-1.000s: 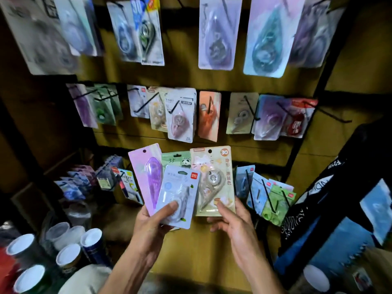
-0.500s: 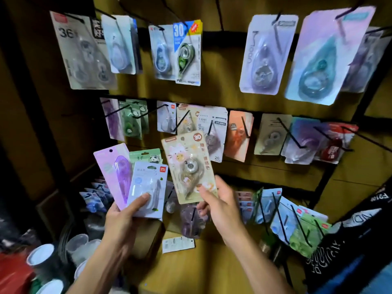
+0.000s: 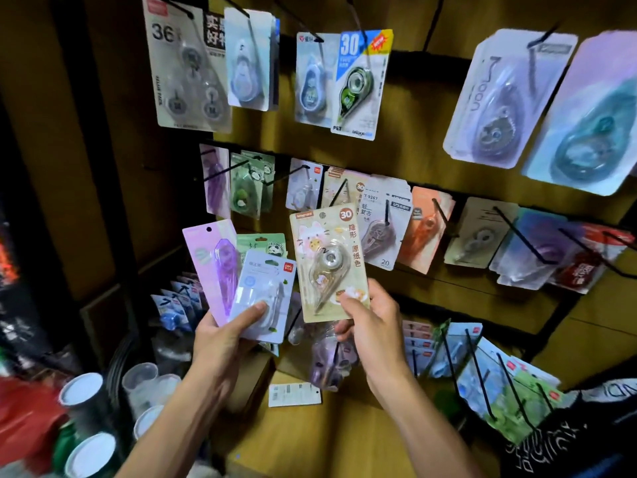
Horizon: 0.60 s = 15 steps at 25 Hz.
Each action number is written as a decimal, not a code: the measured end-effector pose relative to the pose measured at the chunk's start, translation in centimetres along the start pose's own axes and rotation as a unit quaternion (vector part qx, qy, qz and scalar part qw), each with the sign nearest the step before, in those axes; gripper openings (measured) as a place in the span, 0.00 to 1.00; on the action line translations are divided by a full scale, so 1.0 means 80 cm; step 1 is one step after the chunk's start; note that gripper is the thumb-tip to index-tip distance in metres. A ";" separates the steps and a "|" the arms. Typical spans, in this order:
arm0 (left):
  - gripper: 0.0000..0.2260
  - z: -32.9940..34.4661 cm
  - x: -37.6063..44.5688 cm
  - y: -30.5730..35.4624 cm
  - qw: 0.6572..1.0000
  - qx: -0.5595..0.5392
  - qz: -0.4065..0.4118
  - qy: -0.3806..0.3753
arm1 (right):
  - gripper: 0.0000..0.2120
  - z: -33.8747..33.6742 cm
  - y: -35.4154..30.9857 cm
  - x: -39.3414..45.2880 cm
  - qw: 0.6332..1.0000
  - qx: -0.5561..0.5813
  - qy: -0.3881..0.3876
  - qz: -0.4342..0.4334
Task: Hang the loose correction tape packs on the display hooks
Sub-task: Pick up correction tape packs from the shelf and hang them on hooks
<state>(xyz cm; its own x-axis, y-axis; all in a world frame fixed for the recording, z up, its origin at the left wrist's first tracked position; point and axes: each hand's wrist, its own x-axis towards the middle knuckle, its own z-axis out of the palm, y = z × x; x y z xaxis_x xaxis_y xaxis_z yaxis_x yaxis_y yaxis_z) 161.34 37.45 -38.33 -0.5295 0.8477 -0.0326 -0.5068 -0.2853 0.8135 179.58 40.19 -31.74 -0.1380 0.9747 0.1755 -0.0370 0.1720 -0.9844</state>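
Note:
My right hand (image 3: pixel 370 322) pinches the bottom edge of a cream correction tape pack (image 3: pixel 327 260) with a cat picture and a red "30" badge, holding it upright just below the middle row of hooks. A matching cream pack (image 3: pixel 339 189) hangs on the hook (image 3: pixel 337 194) right above it. My left hand (image 3: pixel 224 334) grips a fan of three packs: a purple pack (image 3: pixel 215 267), a green panda pack (image 3: pixel 263 244) behind, and a pale blue pack (image 3: pixel 263 291) in front under my thumb.
The wooden display wall carries three rows of black wire hooks with hanging packs; long bare hook ends (image 3: pixel 524 236) stick out at the right. Paper cups (image 3: pixel 82 391) stand at the lower left. A loose label card (image 3: pixel 294 395) lies on the lower ledge.
My right hand has pulled the cream cat pack out of the fan and lifted it up toward the middle row. The view has tilted up and both hands have risen.

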 end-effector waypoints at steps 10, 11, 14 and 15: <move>0.23 -0.004 0.002 0.005 1.000 -0.014 -0.006 -0.009 | 0.09 0.012 0.004 -0.003 0.999 0.029 0.032 -0.015; 0.24 -0.004 0.003 0.005 1.000 -0.015 -0.005 -0.008 | 0.09 0.013 0.004 -0.002 0.999 0.021 0.033 -0.008; 0.18 -0.002 0.007 0.005 1.000 -0.016 -0.007 -0.003 | 0.07 0.021 -0.002 0.019 0.998 -0.001 0.057 0.026; 0.17 -0.001 0.008 0.006 1.000 -0.013 -0.007 -0.004 | 0.07 0.025 -0.007 0.035 0.997 -0.001 0.068 0.043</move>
<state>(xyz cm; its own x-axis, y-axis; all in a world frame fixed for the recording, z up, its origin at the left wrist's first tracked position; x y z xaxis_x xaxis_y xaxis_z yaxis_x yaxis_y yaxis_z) 160.73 37.79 -38.01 -0.5171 0.8550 -0.0396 -0.5312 -0.2843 0.7981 177.19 42.55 -30.67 -0.0057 0.9962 0.0867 -0.0294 0.0865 -0.9958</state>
